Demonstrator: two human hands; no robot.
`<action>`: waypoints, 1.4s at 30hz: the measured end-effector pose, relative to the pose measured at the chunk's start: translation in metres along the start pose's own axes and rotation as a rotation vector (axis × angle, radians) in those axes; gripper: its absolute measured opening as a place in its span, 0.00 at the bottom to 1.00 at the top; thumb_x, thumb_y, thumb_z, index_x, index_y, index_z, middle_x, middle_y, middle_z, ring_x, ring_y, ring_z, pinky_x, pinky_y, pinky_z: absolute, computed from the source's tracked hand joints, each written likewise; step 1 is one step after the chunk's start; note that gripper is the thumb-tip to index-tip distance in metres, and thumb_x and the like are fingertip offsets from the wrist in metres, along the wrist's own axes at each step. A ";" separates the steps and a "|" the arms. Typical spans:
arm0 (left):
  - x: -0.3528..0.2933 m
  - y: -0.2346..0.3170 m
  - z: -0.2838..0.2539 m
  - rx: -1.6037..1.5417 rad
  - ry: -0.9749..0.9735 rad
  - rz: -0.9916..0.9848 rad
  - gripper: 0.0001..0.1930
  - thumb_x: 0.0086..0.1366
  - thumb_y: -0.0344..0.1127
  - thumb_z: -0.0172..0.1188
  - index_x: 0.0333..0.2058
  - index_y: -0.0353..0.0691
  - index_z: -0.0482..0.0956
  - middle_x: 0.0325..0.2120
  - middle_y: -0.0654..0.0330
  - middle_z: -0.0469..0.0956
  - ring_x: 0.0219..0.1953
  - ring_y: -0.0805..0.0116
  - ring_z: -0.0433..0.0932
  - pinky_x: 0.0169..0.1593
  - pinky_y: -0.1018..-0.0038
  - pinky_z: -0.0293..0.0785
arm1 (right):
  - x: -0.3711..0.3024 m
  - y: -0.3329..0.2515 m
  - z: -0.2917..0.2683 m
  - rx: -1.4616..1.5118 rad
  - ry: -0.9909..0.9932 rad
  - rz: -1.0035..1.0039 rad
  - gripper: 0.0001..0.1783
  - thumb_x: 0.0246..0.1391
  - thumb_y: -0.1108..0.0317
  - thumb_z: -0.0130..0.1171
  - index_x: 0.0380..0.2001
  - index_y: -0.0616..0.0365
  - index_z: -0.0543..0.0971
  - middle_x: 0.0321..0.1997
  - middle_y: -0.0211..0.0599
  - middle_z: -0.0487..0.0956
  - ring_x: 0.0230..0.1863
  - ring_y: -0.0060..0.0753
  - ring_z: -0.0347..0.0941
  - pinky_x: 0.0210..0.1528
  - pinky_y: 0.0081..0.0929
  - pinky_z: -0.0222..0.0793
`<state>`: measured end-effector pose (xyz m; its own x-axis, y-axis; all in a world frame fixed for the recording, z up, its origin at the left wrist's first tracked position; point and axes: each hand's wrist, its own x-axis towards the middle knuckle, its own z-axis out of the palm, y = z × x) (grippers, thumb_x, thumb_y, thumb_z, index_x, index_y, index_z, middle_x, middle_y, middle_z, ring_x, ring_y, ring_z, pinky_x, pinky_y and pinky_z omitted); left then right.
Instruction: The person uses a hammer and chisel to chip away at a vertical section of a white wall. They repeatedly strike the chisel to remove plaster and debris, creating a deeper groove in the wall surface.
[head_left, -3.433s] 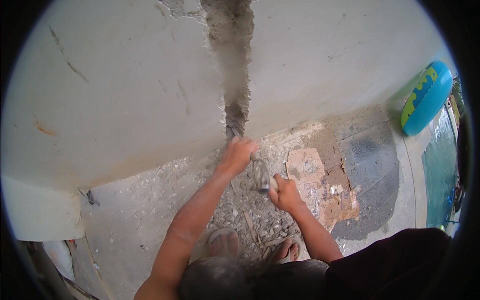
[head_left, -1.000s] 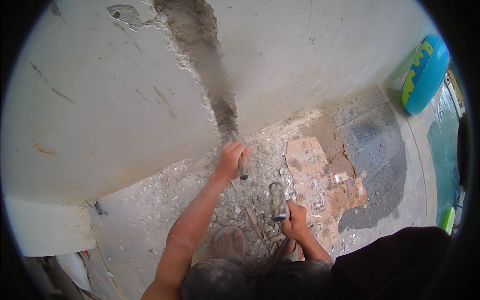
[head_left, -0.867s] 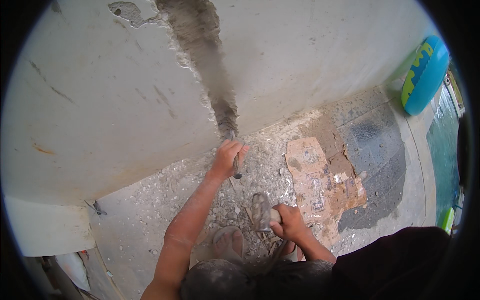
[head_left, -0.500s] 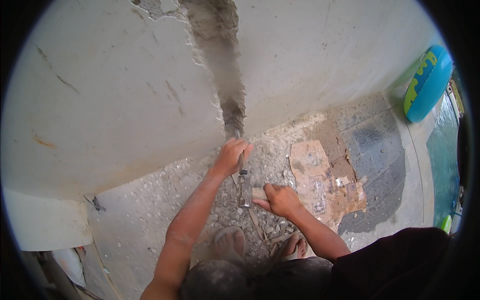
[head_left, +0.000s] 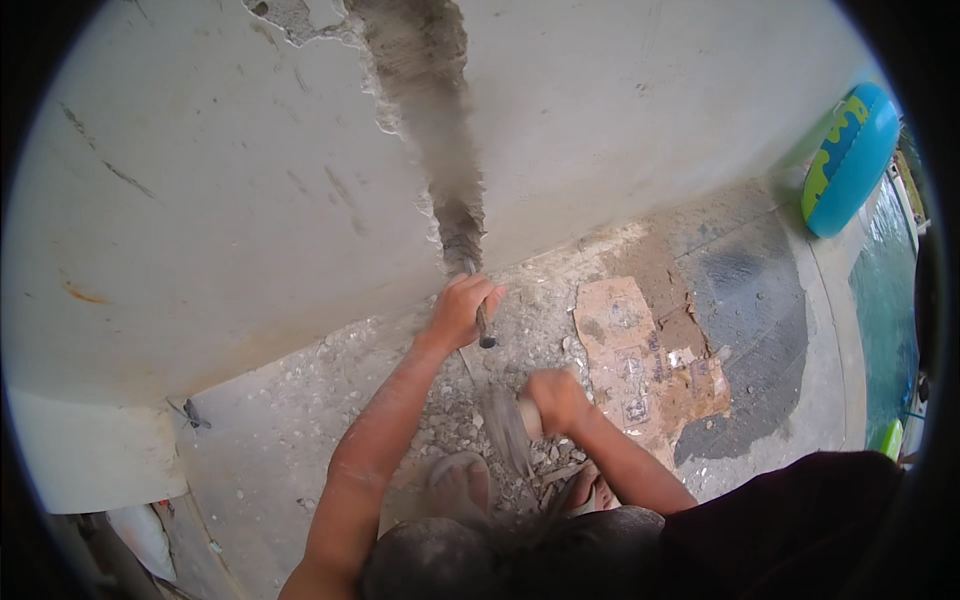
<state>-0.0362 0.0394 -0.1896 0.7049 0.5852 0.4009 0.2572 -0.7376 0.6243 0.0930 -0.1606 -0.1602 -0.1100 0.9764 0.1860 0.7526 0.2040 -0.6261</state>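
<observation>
My left hand (head_left: 464,312) is wrapped round a metal chisel (head_left: 486,335), whose struck end sticks out below the fist. Its tip points into the bottom of a rough channel (head_left: 430,110) cut down the pale wall. In my right hand (head_left: 560,402) is the handle of a hammer (head_left: 510,430); its head is smeared by motion. The hammer is apart from the chisel, below and slightly right of its struck end.
Rubble (head_left: 400,395) covers the floor along the wall (head_left: 250,200). A torn cardboard sheet (head_left: 625,350) lies to the right. Farther right are a blue and green inflatable ring (head_left: 855,165) and water (head_left: 885,300). My sandalled feet (head_left: 460,485) stand among the debris.
The hammer has moved back toward my body, away from the chisel's end, and my right hand has shifted with it. My left hand stays on the chisel at the channel's bottom.
</observation>
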 end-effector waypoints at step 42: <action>-0.032 0.045 0.028 0.390 -0.279 -0.199 0.17 0.69 0.44 0.51 0.27 0.37 0.78 0.28 0.51 0.78 0.30 0.49 0.79 0.35 0.56 0.75 | -0.086 -0.009 0.016 0.587 0.436 0.692 0.17 0.62 0.55 0.54 0.33 0.61 0.74 0.20 0.36 0.74 0.23 0.23 0.70 0.27 0.27 0.66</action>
<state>-0.0282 -0.0222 -0.1929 0.7529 0.6542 0.0724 0.5941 -0.7228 0.3530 0.0851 -0.2452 -0.1831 0.5659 0.8063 -0.1722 0.1092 -0.2803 -0.9537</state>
